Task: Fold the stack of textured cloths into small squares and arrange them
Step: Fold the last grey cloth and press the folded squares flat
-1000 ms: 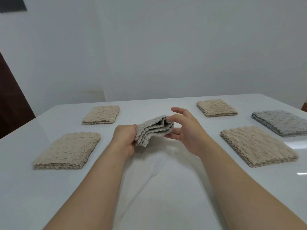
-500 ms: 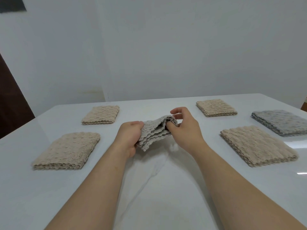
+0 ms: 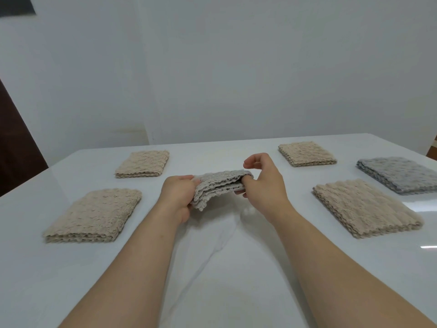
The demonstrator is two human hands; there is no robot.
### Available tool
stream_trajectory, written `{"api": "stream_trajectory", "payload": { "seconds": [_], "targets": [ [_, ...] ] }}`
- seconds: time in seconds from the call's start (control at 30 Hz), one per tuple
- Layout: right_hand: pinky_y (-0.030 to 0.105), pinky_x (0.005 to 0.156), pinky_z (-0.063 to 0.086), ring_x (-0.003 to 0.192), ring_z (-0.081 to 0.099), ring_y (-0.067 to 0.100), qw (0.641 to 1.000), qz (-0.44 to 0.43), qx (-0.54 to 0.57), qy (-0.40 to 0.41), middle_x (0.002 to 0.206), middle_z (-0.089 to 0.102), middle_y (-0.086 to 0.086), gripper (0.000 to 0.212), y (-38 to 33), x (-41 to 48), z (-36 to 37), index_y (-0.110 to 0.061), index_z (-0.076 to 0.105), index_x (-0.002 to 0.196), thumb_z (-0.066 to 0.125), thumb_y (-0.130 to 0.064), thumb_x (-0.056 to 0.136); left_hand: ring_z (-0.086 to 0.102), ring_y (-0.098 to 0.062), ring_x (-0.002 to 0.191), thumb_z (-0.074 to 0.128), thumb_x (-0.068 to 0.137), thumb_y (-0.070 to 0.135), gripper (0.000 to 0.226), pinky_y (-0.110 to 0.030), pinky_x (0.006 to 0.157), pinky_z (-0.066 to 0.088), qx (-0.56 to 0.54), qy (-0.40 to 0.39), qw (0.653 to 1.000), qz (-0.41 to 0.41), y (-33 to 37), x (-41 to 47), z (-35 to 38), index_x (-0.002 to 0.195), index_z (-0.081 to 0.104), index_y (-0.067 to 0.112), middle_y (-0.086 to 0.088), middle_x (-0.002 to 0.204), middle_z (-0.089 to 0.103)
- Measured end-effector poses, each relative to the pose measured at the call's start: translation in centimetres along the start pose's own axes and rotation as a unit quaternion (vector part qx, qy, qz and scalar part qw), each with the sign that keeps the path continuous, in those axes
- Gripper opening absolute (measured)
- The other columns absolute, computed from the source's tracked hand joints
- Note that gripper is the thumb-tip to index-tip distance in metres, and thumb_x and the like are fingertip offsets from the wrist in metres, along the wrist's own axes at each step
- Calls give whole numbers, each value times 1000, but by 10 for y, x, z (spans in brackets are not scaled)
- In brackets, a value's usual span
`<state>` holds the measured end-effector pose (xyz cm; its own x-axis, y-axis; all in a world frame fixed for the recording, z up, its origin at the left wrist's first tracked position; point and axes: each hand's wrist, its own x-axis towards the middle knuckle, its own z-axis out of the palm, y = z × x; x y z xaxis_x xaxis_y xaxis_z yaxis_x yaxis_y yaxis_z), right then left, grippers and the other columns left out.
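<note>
The light grey cloth (image 3: 220,185) is folded into a small thick pad of several layers, its stacked wavy edges facing the camera. It is held in the air just above the middle of the table (image 3: 59,268), sagging a little toward its lower left corner.

The left hand (image 3: 178,197) grips the pad's left end with its fingers curled round it. The right hand (image 3: 264,183) pinches the right end between the thumb and lower fingers, while the index finger arches free above the cloth.

The fabric is nubbly and crinkled, like waffle weave. Five folded cloths lie flat on the glossy white table, all well apart: the near left beige cloth (image 3: 94,215), the far left beige cloth (image 3: 143,163), the far right beige cloth (image 3: 307,153), the near right beige cloth (image 3: 366,207) and the darker grey cloth (image 3: 399,174) at the right edge.
</note>
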<state>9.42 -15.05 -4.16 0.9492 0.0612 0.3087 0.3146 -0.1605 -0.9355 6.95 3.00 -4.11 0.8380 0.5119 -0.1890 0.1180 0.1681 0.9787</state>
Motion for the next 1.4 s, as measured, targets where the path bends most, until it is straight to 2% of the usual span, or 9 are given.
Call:
{"api": "stream_trajectory", "payload": {
  "seconds": [0.1, 0.23, 0.5, 0.7, 0.87, 1.07, 1.2, 1.33, 1.4],
  "targets": [
    [27, 53, 51, 60, 74, 25, 999, 31, 4, -19, 117, 54, -3, 33, 0, 2, 0, -25, 50, 106, 45, 4, 92, 70, -29, 95, 65, 95, 1, 33, -36, 76, 60, -4, 2, 1000, 12, -4, 1, 3, 128, 61, 0, -19, 113, 70],
    [38, 69, 60, 72, 68, 23, 993, 102, 43, -34, 121, 55, 6, 36, 8, 6, 2, -24, 50, 117, 59, -4, 89, 68, -29, 109, 65, 97, 12, 37, -50, 97, 56, -18, 9, 999, 48, -4, 0, 8, 133, 58, 8, -14, 122, 67],
    [29, 63, 42, 77, 59, 18, 973, 185, 136, -12, 106, 68, 8, 41, 10, 9, 6, -23, 50, 125, 64, -9, 88, 68, -23, 110, 64, 98, 22, 41, -46, 95, 58, -14, 4, 994, 111, -4, -3, 17, 137, 56, 17, -6, 125, 66],
    [33, 58, 46, 63, 69, 18, 975, 191, 112, -16, 93, 72, 10, 26, 9, 9, 2, -17, 49, 118, 52, -8, 94, 65, -23, 116, 70, 79, 36, 59, -46, 104, 52, 36, 1, 992, 121, -7, -5, 15, 136, 58, 23, -1, 129, 65],
    [34, 57, 53, 59, 69, 21, 964, 211, 155, -40, 86, 71, 13, 27, 6, 8, 1, -15, 47, 118, 50, -1, 96, 58, -20, 124, 69, 95, 17, 44, -40, 113, 44, 99, 25, 982, 161, -10, -2, 11, 137, 59, 18, 4, 129, 58],
    [40, 69, 62, 99, 72, 36, 925, 241, 281, -85, 114, 69, 24, 38, 9, 13, 2, -7, 49, 131, 50, 8, 96, 69, -23, 109, 72, 91, 18, 43, -45, 103, 53, 77, -2, 985, 155, -9, 3, 5, 131, 62, 25, -3, 123, 68],
    [54, 83, 60, 116, 62, 47, 864, 302, 379, -134, 134, 57, 32, 73, 11, 18, -9, 0, 41, 144, 37, 24, 76, 69, -18, 109, 71, 86, 25, 43, -45, 102, 53, 72, -29, 980, 182, -7, 3, 1, 128, 64, 32, 2, 119, 71],
    [59, 96, 53, 119, 62, 45, 823, 331, 421, -189, 136, 59, 26, 66, 7, 17, -25, 0, 51, 134, 42, -3, 68, 65, -15, 119, 67, 95, 21, 40, -43, 105, 52, 111, -54, 965, 231, -3, -3, -2, 132, 62, 35, 9, 133, 64],
    [51, 84, 59, 99, 69, 38, 864, 329, 346, -161, 110, 69, 19, 48, 4, 19, -29, 1, 58, 124, 54, -21, 81, 59, -11, 124, 64, 99, 19, 42, -37, 109, 48, 158, -65, 948, 270, -1, -8, -1, 139, 59, 30, 13, 137, 58]
  ]
}}
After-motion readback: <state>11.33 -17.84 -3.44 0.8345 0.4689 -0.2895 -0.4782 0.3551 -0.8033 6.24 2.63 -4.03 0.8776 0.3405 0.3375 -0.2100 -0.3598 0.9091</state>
